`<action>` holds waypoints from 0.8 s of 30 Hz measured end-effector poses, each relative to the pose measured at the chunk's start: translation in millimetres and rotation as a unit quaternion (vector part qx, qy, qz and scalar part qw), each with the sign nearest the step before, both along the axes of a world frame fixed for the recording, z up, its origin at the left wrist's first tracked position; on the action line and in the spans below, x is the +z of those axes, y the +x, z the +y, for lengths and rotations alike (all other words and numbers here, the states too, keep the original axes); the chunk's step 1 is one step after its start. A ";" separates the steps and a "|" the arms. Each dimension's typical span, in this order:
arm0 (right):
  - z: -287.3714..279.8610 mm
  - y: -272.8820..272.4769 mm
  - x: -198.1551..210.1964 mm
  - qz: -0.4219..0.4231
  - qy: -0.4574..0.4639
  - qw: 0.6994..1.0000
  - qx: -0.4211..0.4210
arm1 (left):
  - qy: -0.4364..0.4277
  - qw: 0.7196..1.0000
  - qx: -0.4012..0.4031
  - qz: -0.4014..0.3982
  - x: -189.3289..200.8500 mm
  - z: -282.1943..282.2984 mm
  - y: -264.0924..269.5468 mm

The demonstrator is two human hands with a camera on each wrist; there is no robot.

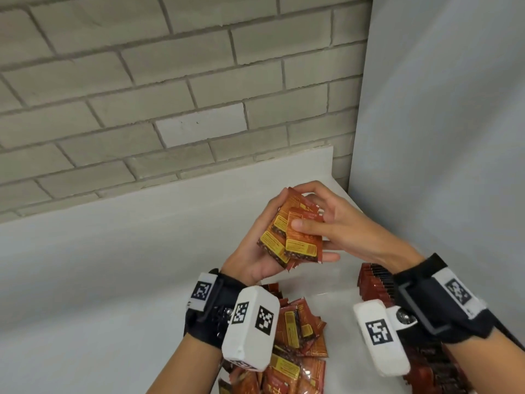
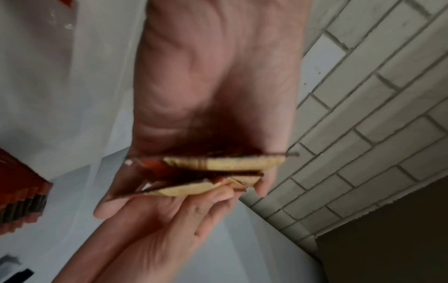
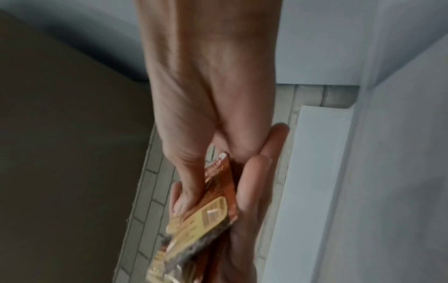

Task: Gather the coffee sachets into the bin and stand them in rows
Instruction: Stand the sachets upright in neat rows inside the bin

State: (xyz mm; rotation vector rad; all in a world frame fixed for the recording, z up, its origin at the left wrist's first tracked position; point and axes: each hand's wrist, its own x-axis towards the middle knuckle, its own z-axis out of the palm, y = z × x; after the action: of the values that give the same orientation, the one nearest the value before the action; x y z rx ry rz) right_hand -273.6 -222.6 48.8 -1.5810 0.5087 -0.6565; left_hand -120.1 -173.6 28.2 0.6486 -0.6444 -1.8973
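Observation:
Both hands hold a small stack of red-and-yellow coffee sachets up over the white counter. My left hand cradles the stack from the left and below, fingers curled over its top edge. My right hand pinches the front sachet, thumb across its face. In the left wrist view the sachets lie edge-on between the left palm and the right hand. In the right wrist view the right thumb presses on a sachet. Rows of standing sachets sit under my right wrist.
A loose pile of sachets lies on the white counter below my left wrist. A translucent bin wall shows beside the standing rows. A brick wall stands behind, a grey panel to the right.

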 end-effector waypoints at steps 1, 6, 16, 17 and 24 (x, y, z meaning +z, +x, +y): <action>0.5 0.6 -1.1 0.014 -0.044 0.999 -0.007 | -0.003 1.000 0.016 -0.006 0.1 0.8 -0.2; -9.1 1.9 -10.3 0.121 -0.217 0.962 -0.115 | -0.022 0.999 0.037 -0.019 -5.1 0.6 2.0; -0.6 16.9 -27.7 0.118 -0.211 0.963 -0.122 | 0.022 0.992 0.124 -0.022 -10.2 -4.5 2.6; 2.4 18.5 -29.0 0.122 -0.206 0.964 -0.115 | 0.022 0.991 0.129 -0.024 -10.3 -4.8 2.7; 6.9 16.5 -35.0 0.218 -0.251 0.940 -0.071 | 0.030 0.991 0.122 -0.047 -12.1 -6.2 3.0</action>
State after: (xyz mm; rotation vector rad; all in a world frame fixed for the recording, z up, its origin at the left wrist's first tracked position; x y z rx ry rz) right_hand -257.1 -215.8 13.8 -2.2112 0.8349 -0.5685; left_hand -117.1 -179.8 16.1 0.8208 -0.5425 -1.6712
